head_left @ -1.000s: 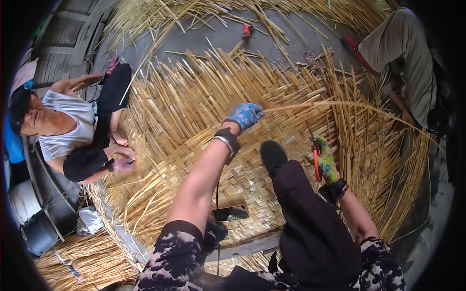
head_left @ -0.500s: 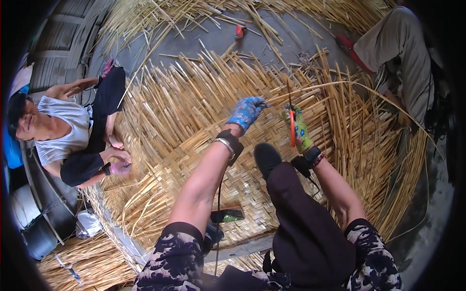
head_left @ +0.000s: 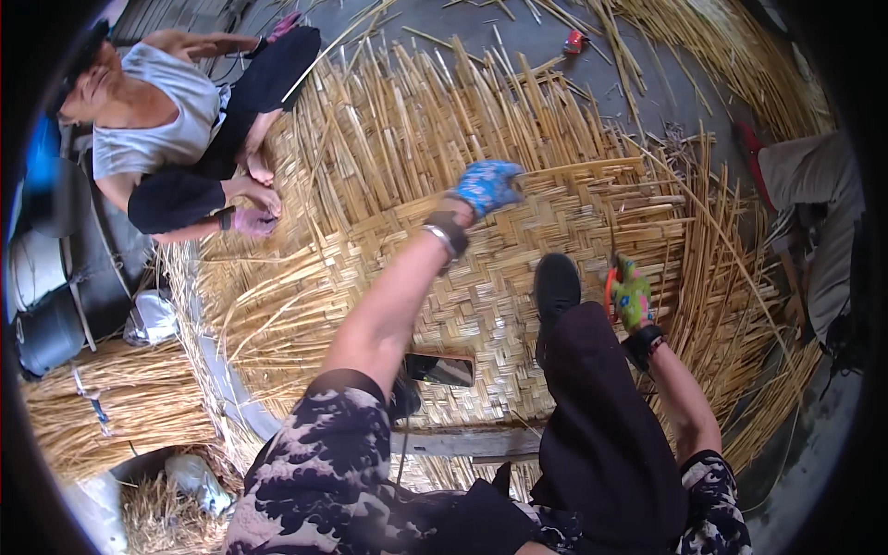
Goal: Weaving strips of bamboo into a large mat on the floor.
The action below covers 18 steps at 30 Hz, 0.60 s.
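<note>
My left hand point(head_left: 487, 188), in a blue patterned glove, reaches over the woven reed mat point(head_left: 472, 305). Its fingers are blurred, and I cannot tell whether they grip anything. Beside its fingertips a flat reed strip point(head_left: 592, 169) runs rightward across the mat. My right hand point(head_left: 633, 294), in a green flowered glove, is closed around orange-handled scissors point(head_left: 610, 282), the dark narrow blade pointing away from me. It is above the mat's right part, among loose reed ends. My dark shoe point(head_left: 558, 282) rests on the weave between my hands.
A person point(head_left: 166, 111) sits barefoot at the mat's left edge. Another person's trouser leg point(head_left: 814, 176) is at the right. A phone point(head_left: 440, 370) lies on the mat. Loose reeds point(head_left: 712, 55) and a red object point(head_left: 574, 42) lie on the far floor. A plank point(head_left: 462, 444) borders the near side.
The view has shifted. My hands are farther apart; my right hand with the scissors has drawn nearer to me. The long strip formerly arching between my hands now lies lower at the right.
</note>
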Available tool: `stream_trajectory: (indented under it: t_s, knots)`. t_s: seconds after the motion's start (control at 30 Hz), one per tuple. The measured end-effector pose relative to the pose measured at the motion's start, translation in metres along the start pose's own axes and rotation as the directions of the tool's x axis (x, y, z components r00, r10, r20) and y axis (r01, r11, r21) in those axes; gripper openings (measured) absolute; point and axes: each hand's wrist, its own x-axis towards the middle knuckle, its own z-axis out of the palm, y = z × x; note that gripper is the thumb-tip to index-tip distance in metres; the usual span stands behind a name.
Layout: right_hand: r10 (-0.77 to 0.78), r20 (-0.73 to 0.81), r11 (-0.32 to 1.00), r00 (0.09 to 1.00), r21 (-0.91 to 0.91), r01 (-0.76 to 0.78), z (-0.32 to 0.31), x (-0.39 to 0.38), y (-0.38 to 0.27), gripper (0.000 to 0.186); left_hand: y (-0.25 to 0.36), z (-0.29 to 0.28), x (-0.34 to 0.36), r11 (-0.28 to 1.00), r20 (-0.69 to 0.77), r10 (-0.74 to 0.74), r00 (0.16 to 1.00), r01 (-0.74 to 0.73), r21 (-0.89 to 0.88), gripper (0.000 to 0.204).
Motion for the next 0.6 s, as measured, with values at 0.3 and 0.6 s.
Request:
stream_trajectory:
  t_s: [0.3, 0.6]
  knots:
    - [-0.25, 0.478, 0.631, 0.842, -0.579, 0.516, -0.005, 0.042, -0.054, 0.032, -0.087, -0.026, -0.061, 0.934, 0.148, -0.318, 0.937, 0.282, 0.22, 0.023]
    - [-0.327, 0.738, 0.532, 0.59, 0.66, -0.531, 0.123, 0.156, -0.179, 0.027, -0.117, -0.004, -0.089, 0.835, -0.412, -0.523, 0.746, 0.546, -0.07, 0.023]
